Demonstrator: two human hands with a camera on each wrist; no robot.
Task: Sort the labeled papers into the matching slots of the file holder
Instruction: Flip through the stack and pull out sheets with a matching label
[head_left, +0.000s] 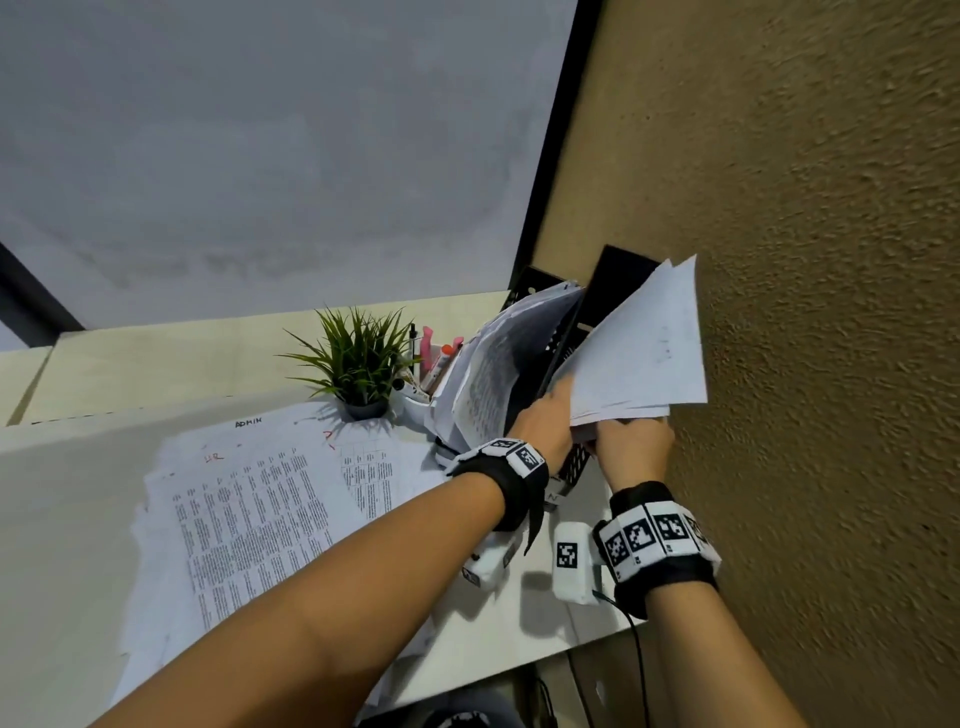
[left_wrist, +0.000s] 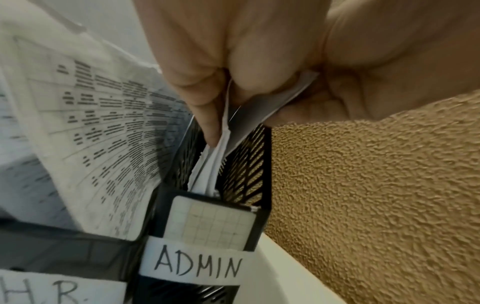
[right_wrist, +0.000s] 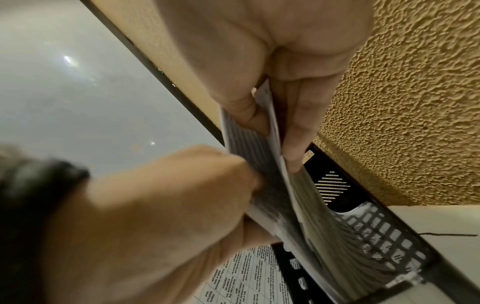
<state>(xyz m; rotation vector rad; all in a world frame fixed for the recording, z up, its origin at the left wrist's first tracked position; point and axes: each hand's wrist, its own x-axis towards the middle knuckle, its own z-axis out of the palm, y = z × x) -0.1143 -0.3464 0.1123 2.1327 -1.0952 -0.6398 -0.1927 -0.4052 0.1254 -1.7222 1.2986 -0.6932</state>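
Observation:
A black mesh file holder (head_left: 618, 280) stands at the desk's back right corner, against the wall. Both hands hold one stack of white papers (head_left: 639, 353) by its lower edge, standing in the rightmost slot. My left hand (head_left: 558, 402) grips the stack's left side and my right hand (head_left: 628, 431) its bottom. In the left wrist view the paper edges (left_wrist: 223, 133) run down into the slot behind the ADMIN label (left_wrist: 192, 265), beside an H.R. label (left_wrist: 44, 288). The right wrist view shows thumb and fingers (right_wrist: 293, 127) pinching the stack (right_wrist: 262, 164). Printed sheets (head_left: 483, 384) fill the neighbouring slot.
More printed papers (head_left: 270, 493) lie spread over the white desk (head_left: 62, 519), some with handwritten labels. A small potted plant (head_left: 358, 358) and a pen cup (head_left: 428, 374) stand left of the holder. A rough tan wall (head_left: 831, 312) runs close along the right.

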